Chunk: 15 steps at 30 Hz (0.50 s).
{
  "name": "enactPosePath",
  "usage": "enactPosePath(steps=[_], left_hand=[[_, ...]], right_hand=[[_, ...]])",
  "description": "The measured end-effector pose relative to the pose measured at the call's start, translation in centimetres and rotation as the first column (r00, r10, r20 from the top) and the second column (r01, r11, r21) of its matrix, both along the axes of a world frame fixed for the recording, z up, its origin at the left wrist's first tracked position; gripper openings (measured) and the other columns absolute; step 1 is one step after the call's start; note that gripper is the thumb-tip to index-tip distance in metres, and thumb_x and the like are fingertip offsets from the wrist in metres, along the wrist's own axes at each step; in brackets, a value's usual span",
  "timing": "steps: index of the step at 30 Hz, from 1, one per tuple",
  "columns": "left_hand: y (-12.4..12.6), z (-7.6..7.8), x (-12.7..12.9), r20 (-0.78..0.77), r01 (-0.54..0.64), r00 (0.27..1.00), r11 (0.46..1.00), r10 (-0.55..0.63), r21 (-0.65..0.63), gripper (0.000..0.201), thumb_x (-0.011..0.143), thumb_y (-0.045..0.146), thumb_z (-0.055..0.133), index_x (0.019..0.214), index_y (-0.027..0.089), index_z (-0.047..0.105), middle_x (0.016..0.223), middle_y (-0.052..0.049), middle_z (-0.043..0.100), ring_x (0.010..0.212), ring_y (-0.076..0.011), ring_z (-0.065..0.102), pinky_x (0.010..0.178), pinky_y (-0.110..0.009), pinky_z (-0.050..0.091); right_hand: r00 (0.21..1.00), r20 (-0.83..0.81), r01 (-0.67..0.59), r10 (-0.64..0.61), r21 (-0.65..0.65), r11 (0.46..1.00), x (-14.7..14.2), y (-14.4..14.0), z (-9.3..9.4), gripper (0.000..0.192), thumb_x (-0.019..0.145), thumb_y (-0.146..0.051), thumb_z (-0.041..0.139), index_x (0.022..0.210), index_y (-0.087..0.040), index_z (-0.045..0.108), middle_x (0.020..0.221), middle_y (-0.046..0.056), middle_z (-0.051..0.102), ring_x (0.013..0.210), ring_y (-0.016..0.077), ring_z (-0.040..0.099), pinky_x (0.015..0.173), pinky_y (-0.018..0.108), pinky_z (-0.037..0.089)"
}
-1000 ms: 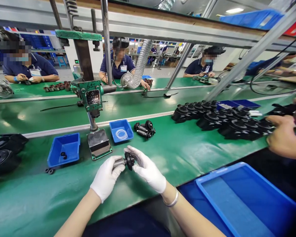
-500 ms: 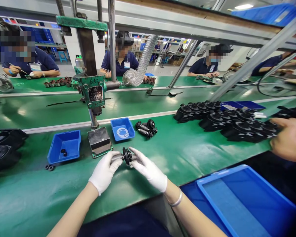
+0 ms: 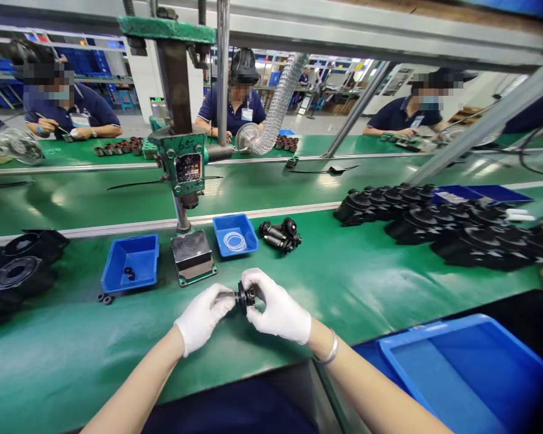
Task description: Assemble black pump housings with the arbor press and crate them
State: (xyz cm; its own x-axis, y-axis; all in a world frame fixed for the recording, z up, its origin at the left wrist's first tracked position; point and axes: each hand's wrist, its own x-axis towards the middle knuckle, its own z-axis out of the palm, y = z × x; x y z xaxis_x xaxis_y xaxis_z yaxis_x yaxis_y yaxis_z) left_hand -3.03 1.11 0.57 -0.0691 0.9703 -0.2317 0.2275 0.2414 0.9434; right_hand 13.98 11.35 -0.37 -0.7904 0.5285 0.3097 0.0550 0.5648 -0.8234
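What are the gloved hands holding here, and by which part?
A small black part with a metal shaft. The left hand grips the shaft end; the right hand pinches the black disc end.

- We see thin white gloves, smooth and matt, on our left hand (image 3: 202, 317) and right hand (image 3: 278, 308).
- The small part (image 3: 243, 297) between them looks like black plastic on a grey metal stub, though blur hides its finish.
- The bench mat (image 3: 344, 283) is green and faintly glossy.
- The blue bins (image 3: 131, 271) are smooth plastic.
- The press (image 3: 183, 163) is chipped green-painted metal.
- The bracelet (image 3: 329, 352) is shiny metal.
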Motion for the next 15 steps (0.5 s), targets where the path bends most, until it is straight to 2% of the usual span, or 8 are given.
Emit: enactPosePath(steps=[6,10,12,15], left_hand=[[0.2,-0.4,-0.7,-0.178,-0.021,0.984,1.000,0.021,0.001,0.031,0.090,0.044,0.045,0.100,0.017,0.056,0.103,-0.009,0.068,0.094,-0.0214,0.062,0.086,-0.033,0.047],[-0.6,0.1,-1.8,-0.344,-0.025,0.939,0.999,0.014,-0.027,0.027,0.090,0.040,0.047,0.103,0.019,0.057,0.103,-0.006,0.070,0.093,-0.0203,0.065,0.080,-0.029,0.048],[-1.0,0.4,-1.9,-0.480,-0.054,0.877,0.997,0.022,-0.054,0.023,0.086,0.034,0.054,0.102,0.019,0.059,0.099,-0.007,0.071,0.091,-0.0237,0.066,0.078,-0.032,0.048],[-0.9,0.4,-1.4,-0.710,-0.152,0.702,0.985,0.050,-0.081,0.019,0.080,0.021,0.053,0.095,0.015,0.063,0.097,-0.016,0.070,0.094,-0.0332,0.065,0.084,-0.043,0.043]], right_hand=[[1.000,0.017,-0.010,0.012,-0.089,0.996,-1.2,0.8,-1.5,0.035,0.067,-0.006,0.049,0.097,-0.023,0.044,0.096,0.002,0.049,0.082,0.0159,0.051,0.076,0.031,0.047],[1.000,0.028,-0.005,0.008,-0.109,0.994,-2.9,0.8,-2.0,0.031,0.064,-0.007,0.048,0.090,-0.022,0.044,0.089,0.000,0.050,0.078,0.0156,0.050,0.072,0.030,0.045],[0.999,0.052,-0.010,0.016,-0.107,0.994,-4.1,0.3,-1.8,0.029,0.062,-0.008,0.048,0.086,-0.022,0.044,0.083,-0.001,0.049,0.073,0.0151,0.047,0.068,0.029,0.043],[0.996,0.077,-0.047,0.052,-0.073,0.996,-5.9,-0.8,-1.2,0.028,0.059,-0.008,0.048,0.082,-0.022,0.042,0.080,-0.002,0.048,0.069,0.0144,0.044,0.064,0.027,0.040]])
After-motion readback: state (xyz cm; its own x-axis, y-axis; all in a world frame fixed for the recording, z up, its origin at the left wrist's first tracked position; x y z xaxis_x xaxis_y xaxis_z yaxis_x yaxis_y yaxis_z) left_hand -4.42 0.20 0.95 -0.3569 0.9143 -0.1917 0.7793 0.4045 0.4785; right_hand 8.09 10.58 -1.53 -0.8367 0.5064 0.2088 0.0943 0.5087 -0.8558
